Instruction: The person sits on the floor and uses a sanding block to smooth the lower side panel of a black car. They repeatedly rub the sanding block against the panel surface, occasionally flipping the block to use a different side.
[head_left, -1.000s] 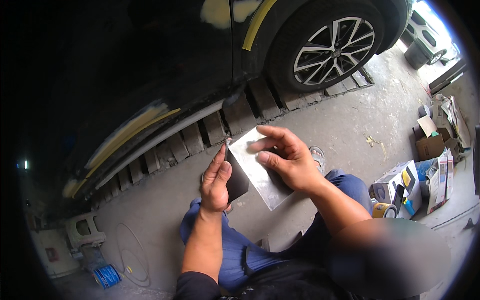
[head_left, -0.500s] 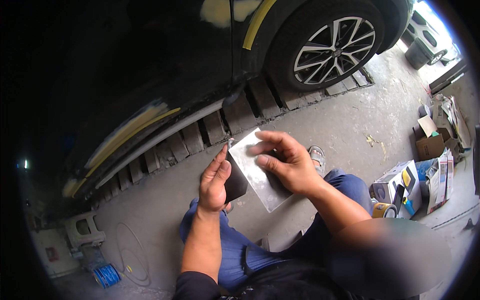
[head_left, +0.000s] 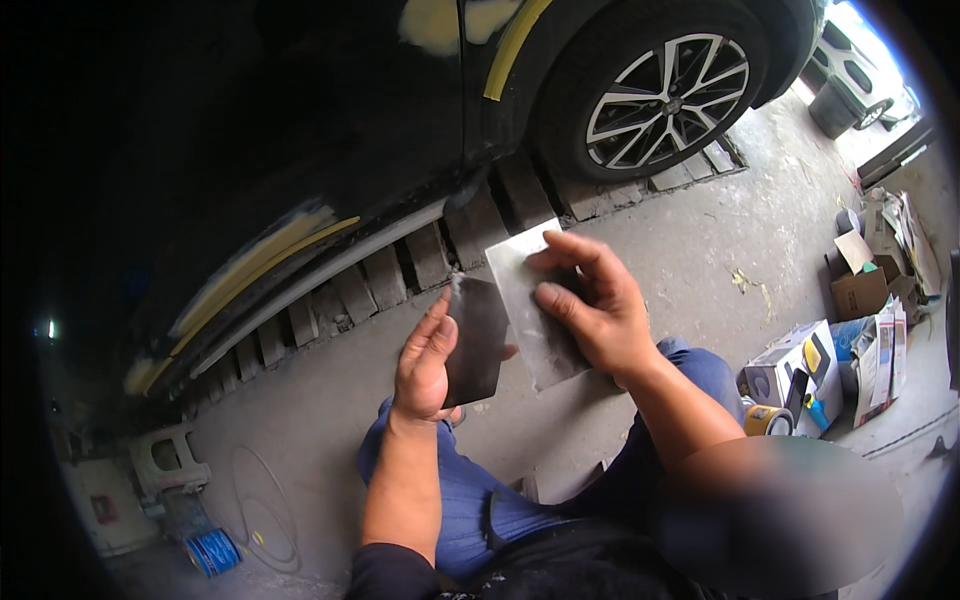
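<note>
My left hand [head_left: 424,362] is closed on a dark, flat rectangular plate [head_left: 478,340], gripped by its edge with a small pale lump at its top corner. My right hand [head_left: 600,315] holds a thin silver metal sheet [head_left: 520,275], thumb and bent fingers over its face, just right of the dark plate. Both sit above my jeans-clad legs, in front of a dark car panel [head_left: 250,120] bearing pale patches and strips of yellow tape [head_left: 515,50].
A car wheel [head_left: 670,105] stands above a slatted floor strip [head_left: 420,260]. On the right lie cardboard boxes [head_left: 860,290], papers, a white box [head_left: 765,370] and cans. At lower left sit a blue can [head_left: 210,550], a pale plastic stool [head_left: 170,465] and a loose hose. A white car is outside.
My right hand has moved up and rightward with the silver sheet, uncovering more of the dark plate. My left hand has shifted slightly left.
</note>
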